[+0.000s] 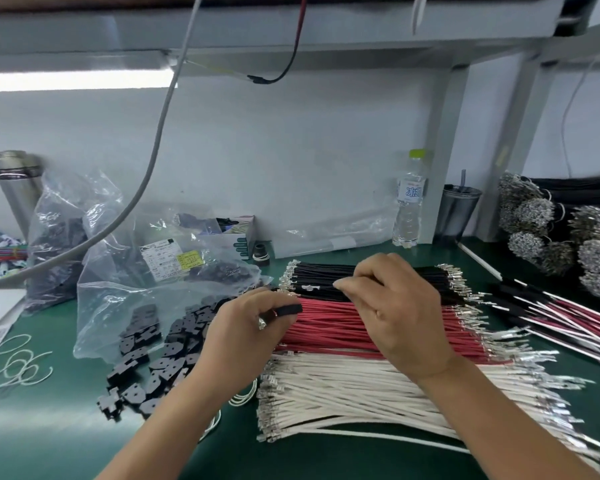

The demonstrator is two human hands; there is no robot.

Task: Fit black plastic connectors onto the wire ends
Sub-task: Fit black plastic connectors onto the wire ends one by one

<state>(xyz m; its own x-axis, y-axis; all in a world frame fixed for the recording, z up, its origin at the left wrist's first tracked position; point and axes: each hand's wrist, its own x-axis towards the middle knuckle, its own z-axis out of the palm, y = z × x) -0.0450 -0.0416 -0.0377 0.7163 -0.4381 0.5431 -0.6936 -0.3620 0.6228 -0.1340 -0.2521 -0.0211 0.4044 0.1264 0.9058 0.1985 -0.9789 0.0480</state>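
A black connector [289, 309] sits pinched in the curled fingers of the left hand [246, 323], held just above the near end of the red wires [378, 329]. The right hand [395, 306] reaches over the black wires [329, 277], its thumb and forefinger pressed together on what looks like 1 thin wire, too blurred to be sure. The white wires [378, 386] lie nearest, all 3 bundles side by side on the green mat [49, 427]. Loose black connectors [160, 355] spill from a clear bag [125, 299] to the left. A water bottle [409, 202] stands behind.
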